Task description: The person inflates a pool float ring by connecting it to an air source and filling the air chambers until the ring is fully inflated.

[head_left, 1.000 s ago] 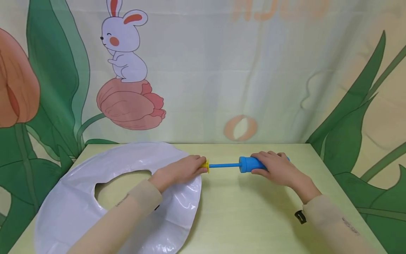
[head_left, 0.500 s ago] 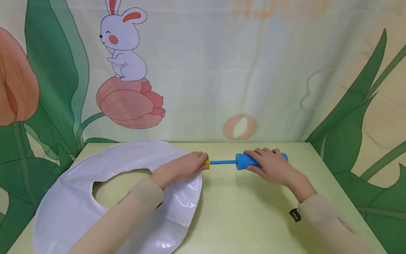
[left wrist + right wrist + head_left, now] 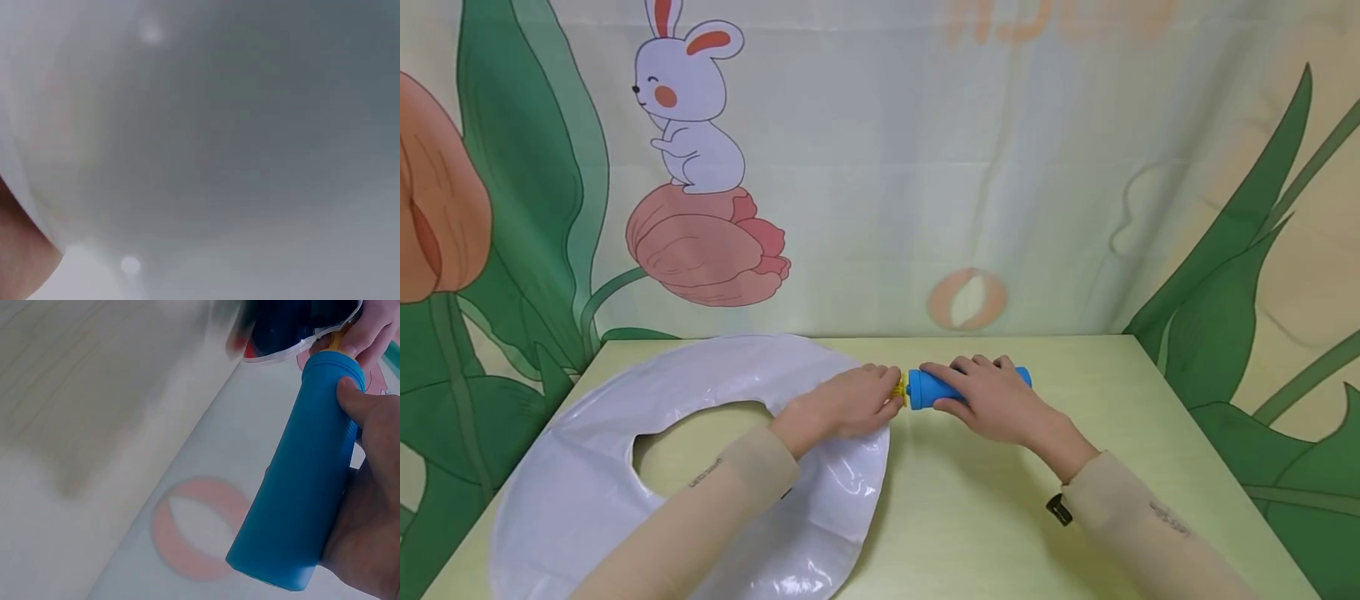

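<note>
Head view: left of the blue pump (image 3: 927,390), white ring (image 3: 565,467) on surface (image 3: 962,517), likely light, soft, slick, lift by edge; left grip (image 3: 852,402) pinching yellow piece (image 3: 901,388) at pump's left end; pump probably light, stiff, hold mid-body, where right grip (image 3: 996,402) wraps it.

Over there the blue pump (image 3: 297,475) lies sideways just beside a creased, glossy whitish ring (image 3: 572,475), its yellow handle (image 3: 902,389) almost fully in.
</note>
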### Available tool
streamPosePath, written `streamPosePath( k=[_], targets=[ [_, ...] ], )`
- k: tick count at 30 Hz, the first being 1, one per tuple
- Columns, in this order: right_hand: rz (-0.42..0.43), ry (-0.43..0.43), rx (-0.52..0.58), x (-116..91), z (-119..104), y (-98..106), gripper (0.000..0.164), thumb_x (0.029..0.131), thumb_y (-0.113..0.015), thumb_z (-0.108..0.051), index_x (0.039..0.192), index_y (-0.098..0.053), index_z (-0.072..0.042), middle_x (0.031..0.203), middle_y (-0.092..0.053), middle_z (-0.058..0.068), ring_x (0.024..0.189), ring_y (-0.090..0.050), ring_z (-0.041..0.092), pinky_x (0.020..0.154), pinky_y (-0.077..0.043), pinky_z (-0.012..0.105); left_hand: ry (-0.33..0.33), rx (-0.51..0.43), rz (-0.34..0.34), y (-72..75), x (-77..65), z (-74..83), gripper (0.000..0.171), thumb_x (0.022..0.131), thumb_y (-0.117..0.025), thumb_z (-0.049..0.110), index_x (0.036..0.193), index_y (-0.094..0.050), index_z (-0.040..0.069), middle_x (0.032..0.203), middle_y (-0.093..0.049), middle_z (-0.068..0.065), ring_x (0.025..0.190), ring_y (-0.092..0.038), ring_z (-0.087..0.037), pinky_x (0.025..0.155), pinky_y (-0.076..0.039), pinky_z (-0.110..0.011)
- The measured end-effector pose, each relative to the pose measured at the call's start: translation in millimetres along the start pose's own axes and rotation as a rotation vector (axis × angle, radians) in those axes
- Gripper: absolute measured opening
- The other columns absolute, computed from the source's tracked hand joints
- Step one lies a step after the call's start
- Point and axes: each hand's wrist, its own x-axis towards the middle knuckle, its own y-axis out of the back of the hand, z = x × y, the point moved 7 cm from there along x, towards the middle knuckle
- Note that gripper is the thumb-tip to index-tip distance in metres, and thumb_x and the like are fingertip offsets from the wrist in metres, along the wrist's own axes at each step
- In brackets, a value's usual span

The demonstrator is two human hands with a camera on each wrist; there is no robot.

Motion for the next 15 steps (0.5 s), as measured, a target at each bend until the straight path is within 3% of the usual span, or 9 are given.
streamPosePath(
  k=[9,15],
  targets=[
    [-0.018,-0.066,0.106,-21,41,1,0.058,0.101,-0.064,-0.045,0.153,-0.049,-0.027,0.128,-0.063,0.009,0.119,-0.059,0.03,0.094,-0.041,0.059,-0.03,0.012,0.057,5.3,-7.5,-13.7,0.014,0.101,-0.047,0.025,0.097,-0.05,0.011,0.08,-0.048,0.0,0.081,-0.051,-0.02,0.079,-0.043,-0.036],
    [-0.035,-0.114,0.19,-44,65,0,0.057,0.1,-0.066,-0.041,0.153,-0.05,-0.026,0.13,-0.063,0.009,0.121,-0.058,0.032,0.097,-0.037,0.061,-0.048,0.021,0.052,4.7,-11.6,-14.3,0.015,0.102,-0.046,0.025,0.099,-0.049,0.011,0.08,-0.048,0.0,0.08,-0.051,-0.021,0.079,-0.043,-0.037]
  ],
)
